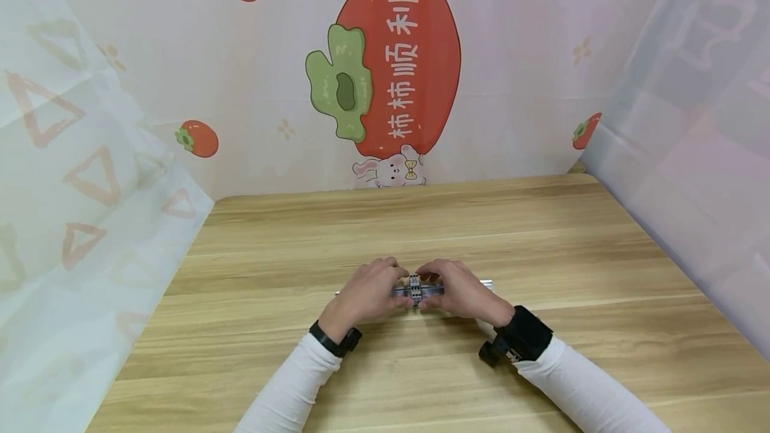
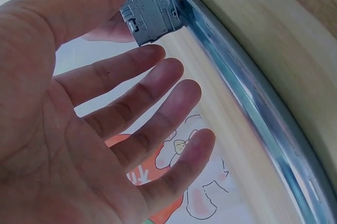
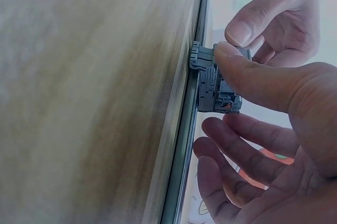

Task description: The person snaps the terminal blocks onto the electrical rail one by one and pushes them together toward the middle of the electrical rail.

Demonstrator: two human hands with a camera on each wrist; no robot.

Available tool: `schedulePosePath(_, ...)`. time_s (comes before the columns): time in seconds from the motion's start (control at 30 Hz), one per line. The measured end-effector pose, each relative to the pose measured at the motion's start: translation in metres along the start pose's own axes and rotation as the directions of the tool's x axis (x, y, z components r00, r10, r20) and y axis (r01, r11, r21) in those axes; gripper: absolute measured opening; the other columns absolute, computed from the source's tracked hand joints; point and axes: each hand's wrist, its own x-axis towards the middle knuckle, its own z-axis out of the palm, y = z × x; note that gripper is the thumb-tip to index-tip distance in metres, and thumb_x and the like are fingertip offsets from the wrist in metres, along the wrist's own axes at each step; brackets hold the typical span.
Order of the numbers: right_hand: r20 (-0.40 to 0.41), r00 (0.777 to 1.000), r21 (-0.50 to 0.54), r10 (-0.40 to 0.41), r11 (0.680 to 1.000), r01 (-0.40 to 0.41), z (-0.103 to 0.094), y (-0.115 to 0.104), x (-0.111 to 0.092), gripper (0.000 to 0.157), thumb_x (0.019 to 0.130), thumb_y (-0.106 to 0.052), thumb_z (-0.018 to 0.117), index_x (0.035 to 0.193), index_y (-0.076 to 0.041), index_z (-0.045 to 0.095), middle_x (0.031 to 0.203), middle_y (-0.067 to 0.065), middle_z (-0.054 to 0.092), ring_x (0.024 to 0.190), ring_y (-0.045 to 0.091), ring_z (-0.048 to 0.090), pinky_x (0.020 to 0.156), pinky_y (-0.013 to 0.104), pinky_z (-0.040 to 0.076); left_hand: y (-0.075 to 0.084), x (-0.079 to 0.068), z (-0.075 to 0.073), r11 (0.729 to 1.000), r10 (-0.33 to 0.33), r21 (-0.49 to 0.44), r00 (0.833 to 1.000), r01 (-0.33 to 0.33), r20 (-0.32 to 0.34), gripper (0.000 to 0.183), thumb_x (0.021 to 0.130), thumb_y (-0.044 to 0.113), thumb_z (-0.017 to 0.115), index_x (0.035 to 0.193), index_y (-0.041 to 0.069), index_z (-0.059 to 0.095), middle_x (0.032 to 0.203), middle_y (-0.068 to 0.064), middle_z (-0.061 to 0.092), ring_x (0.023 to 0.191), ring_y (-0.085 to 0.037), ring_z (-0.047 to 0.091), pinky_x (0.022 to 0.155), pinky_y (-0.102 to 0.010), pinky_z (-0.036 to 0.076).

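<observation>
A silver metal DIN rail point(image 1: 487, 284) lies across the wooden table, with grey terminal blocks point(image 1: 416, 291) seated on it near its middle. My left hand point(image 1: 368, 291) comes in from the left, thumb at the near end of the blocks and index fingertip at the far end. From the right, my right hand point(image 1: 464, 291) holds the same blocks. In the right wrist view its thumb point(image 3: 237, 66) presses on the grey housing point(image 3: 210, 90), with the index fingertip close at the opposite end. The left wrist view shows the other left fingers point(image 2: 174, 103) spread beside the rail point(image 2: 247, 98).
The wooden table point(image 1: 385, 366) reaches back to a white curtain point(image 1: 259, 85) printed with red persimmons. More light cloth hangs along the left and right sides. Black straps with small cameras point(image 1: 523, 334) sit on both wrists.
</observation>
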Motion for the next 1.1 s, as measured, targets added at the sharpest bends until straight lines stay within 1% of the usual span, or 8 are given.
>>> schedulePosePath(0.27,0.002,1.0,0.003,0.011,1.0,-0.011,0.0,-0.001,-0.001,0.06,0.069,-0.032,0.078,0.119,-0.008,0.057,0.104,0.002,0.06,0.092,0.016,0.057,0.077,0.029,0.043,-0.002,-0.002,-0.003,1.0,-0.013,-0.02,1.0,0.014,0.008,0.059,0.077,0.05,0.067,0.122,0.012,0.058,0.108,0.0,0.055,0.089,-0.013,0.05,0.075,-0.033,0.04)
schedulePosePath(0.37,0.013,1.0,0.006,0.019,1.0,-0.019,-0.001,-0.001,-0.001,0.062,0.068,-0.032,0.078,0.121,-0.006,0.056,0.105,0.003,0.06,0.093,0.017,0.056,0.078,0.03,0.043,-0.005,-0.003,-0.006,1.0,-0.018,-0.022,0.999,0.019,0.038,0.06,0.076,0.05,0.067,0.122,0.011,0.058,0.109,-0.001,0.055,0.092,-0.014,0.051,0.077,-0.032,0.041)
schedulePosePath(0.47,0.029,0.999,0.006,0.037,0.999,-0.038,-0.004,-0.003,-0.002,0.065,0.069,-0.031,0.078,0.122,-0.005,0.054,0.107,0.004,0.059,0.095,0.018,0.056,0.079,0.031,0.043,-0.009,-0.005,-0.013,0.999,-0.032,-0.029,0.996,0.034,0.079,0.058,0.075,0.046,0.07,0.119,0.009,0.06,0.11,-0.003,0.055,0.094,-0.016,0.052,0.078,-0.032,0.042)
schedulePosePath(0.6,0.053,0.995,0.0,0.083,0.997,-0.083,-0.015,-0.006,-0.004,0.064,0.07,-0.028,0.078,0.124,-0.006,0.053,0.112,0.005,0.058,0.1,0.021,0.054,0.081,0.034,0.042,-0.015,-0.008,-0.024,0.998,-0.061,-0.009,0.991,0.062,0.118,0.053,0.074,0.039,0.073,0.115,0.007,0.062,0.107,-0.005,0.056,0.091,-0.018,0.054,0.077,-0.033,0.043)
schedulePosePath(0.73,0.072,0.992,-0.035,0.105,0.994,-0.102,-0.03,-0.003,-0.006,0.058,0.07,-0.028,0.077,0.12,-0.008,0.057,0.112,0.005,0.059,0.1,0.022,0.054,0.082,0.036,0.041,-0.019,-0.013,-0.032,0.993,-0.116,0.007,0.983,0.117,0.142,0.051,0.072,0.034,0.075,0.112,0.005,0.063,0.103,-0.005,0.056,0.088,-0.018,0.054,0.077,-0.034,0.044)
schedulePosePath(0.9,0.101,0.985,-0.133,0.139,0.983,-0.125,-0.049,0.005,-0.008,0.052,0.068,-0.026,0.078,0.114,-0.009,0.06,0.107,0.004,0.061,0.098,0.022,0.054,0.08,0.036,0.04,-0.025,-0.019,-0.039,0.979,-0.199,-0.009,0.963,0.204,0.181,0.047,0.071,0.027,0.076,0.11,0.004,0.063,0.108,-0.007,0.057,0.095,-0.02,0.055,0.079,-0.035,0.044)
schedulePosePath(1.03,0.144,0.972,-0.208,0.183,0.966,-0.152,-0.059,0.009,-0.009,0.051,0.068,-0.024,0.078,0.113,-0.009,0.061,0.105,0.002,0.061,0.099,0.023,0.054,0.081,0.037,0.041,-0.029,-0.022,-0.042,0.971,-0.232,-0.013,0.953,0.239,0.196,0.046,0.069,0.026,0.077,0.108,0.004,0.063,0.109,-0.007,0.058,0.096,-0.021,0.055,0.08,-0.035,0.044)
schedulePosePath(1.1,0.165,0.967,-0.245,0.194,0.958,-0.151,-0.061,0.011,-0.009,0.05,0.068,-0.025,0.078,0.113,-0.009,0.061,0.104,0.002,0.062,0.099,0.023,0.055,0.081,0.037,0.041,-0.031,-0.023,-0.043,0.968,-0.245,-0.013,0.949,0.252,0.2,0.046,0.069,0.025,0.078,0.107,0.004,0.064,0.109,-0.006,0.058,0.097,-0.02,0.055,0.08,-0.036,0.044)
